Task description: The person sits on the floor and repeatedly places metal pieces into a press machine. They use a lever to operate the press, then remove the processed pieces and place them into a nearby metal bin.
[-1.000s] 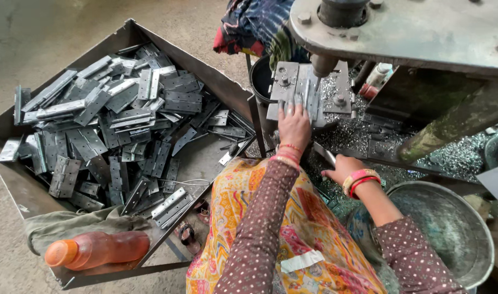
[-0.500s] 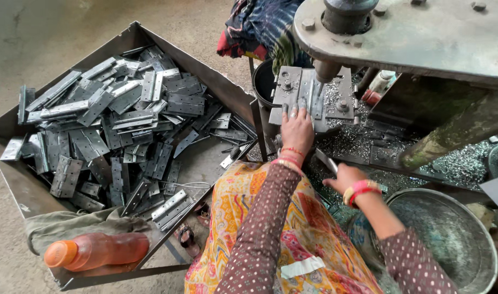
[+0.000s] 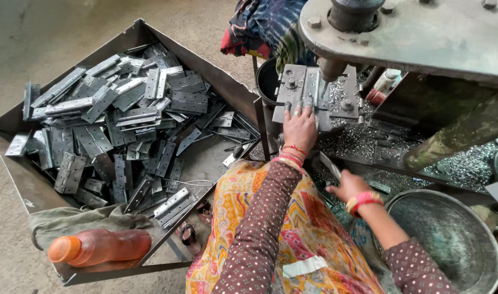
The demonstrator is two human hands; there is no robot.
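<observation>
My left hand (image 3: 300,129) lies flat on the steel fixture (image 3: 292,87) of a drill press, its fingertips pressing a grey hinge plate (image 3: 313,90) just beside the drill bit (image 3: 326,83). Nearer my body, my right hand (image 3: 348,186) is closed around a narrow grey hinge leaf (image 3: 331,165), which sticks up and to the left above my lap. Both wrists wear red bangles. Metal shavings (image 3: 352,139) cover the press table around the fixture.
A large open metal tray (image 3: 20,174) to my left holds several grey hinges (image 3: 123,114). An orange bottle (image 3: 99,247) lies on a cloth at its near corner. A round metal bowl (image 3: 450,239) stands at the lower right. The press head (image 3: 412,32) overhangs the fixture.
My right hand has drawn a little toward my body with the hinge leaf. My left hand has stayed on the fixture.
</observation>
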